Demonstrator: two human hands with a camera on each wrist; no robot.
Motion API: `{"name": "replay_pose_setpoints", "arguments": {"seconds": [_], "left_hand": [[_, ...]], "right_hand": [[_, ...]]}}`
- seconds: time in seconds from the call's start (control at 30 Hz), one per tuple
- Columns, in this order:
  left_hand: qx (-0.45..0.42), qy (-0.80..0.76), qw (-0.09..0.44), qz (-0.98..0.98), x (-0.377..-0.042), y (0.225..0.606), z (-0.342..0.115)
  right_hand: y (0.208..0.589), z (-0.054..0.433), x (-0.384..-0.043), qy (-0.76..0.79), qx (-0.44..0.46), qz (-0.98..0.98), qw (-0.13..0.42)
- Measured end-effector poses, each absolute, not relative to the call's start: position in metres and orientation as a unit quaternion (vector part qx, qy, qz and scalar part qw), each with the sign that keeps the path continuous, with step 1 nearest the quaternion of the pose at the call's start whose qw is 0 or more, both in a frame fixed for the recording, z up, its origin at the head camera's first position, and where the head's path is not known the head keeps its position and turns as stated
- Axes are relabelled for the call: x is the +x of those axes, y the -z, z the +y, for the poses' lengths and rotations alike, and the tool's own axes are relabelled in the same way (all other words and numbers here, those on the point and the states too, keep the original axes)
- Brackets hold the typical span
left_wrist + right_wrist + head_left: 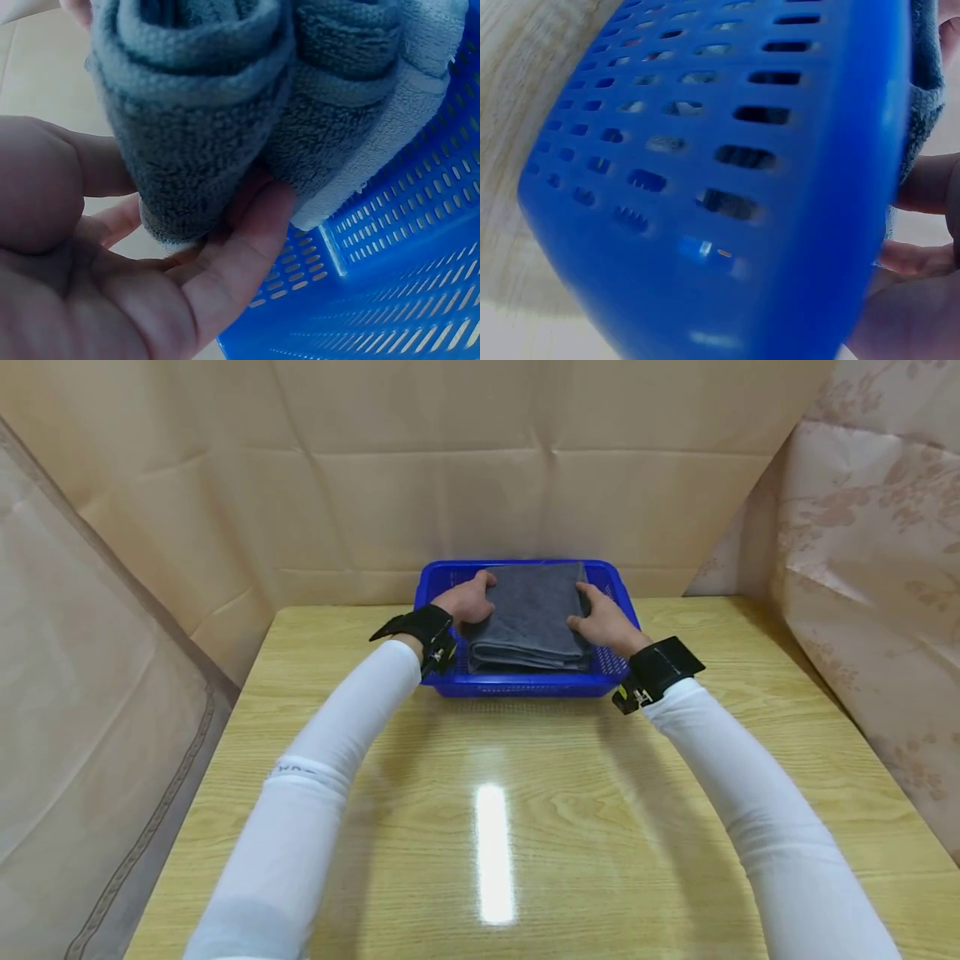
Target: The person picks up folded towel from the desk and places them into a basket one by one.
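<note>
A grey folded towel (534,602) lies over the blue plastic basket (525,681), on a stack of folded cloth. My left hand (467,602) grips its left edge, thumb on top. In the left wrist view, fingers of that hand (172,277) curl under the towel's rounded fold (195,135); behind it are another grey fold (337,105) and a paler towel (420,97). On the opposite edge, my right hand (606,622) pinches the towel between thumb and fingers. The basket wall (690,150) covers much of the right wrist view, hiding part of this hand (922,285).
The basket stands at the far side of a glossy wood-grain table (420,827). A beige cloth backdrop (450,468) rises right behind it. Patterned drapes (877,543) hang on the right, with a pale curtain (90,693) at the left.
</note>
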State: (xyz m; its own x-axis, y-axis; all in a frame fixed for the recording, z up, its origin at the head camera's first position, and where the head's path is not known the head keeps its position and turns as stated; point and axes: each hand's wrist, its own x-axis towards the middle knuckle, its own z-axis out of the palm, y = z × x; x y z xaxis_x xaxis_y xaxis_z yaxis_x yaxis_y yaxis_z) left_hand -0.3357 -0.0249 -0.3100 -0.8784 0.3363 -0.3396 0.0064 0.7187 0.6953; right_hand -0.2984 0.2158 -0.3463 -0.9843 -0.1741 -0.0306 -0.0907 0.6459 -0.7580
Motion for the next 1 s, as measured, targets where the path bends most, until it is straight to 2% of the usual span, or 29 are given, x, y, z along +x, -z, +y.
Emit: {"name": "replay_pose_setpoints", "arguments": {"seconds": [0.2,0.33,0.6,0.83,1.0], "left_hand": [[0.117,-0.336,0.247,0.902,-0.339,0.310,-0.031],[0.132,-0.308,0.253,0.907,-0.341,0.308,-0.041],[0.191,-0.207,0.191,0.940,-0.330,0.298,-0.052],[0.237,-0.154,0.148,0.948,-0.321,0.293,-0.061],[0.266,-0.151,0.145,0.941,-0.309,0.289,-0.066]], "right_hand": [[0.351,0.210,-0.301,0.406,-0.057,0.909,0.069],[0.348,0.205,-0.305,0.391,-0.060,0.917,0.054],[0.340,0.197,-0.302,0.312,-0.102,0.944,-0.017],[0.334,0.195,-0.286,0.272,-0.140,0.952,-0.011],[0.333,0.199,-0.270,0.277,-0.180,0.944,-0.002]]}}
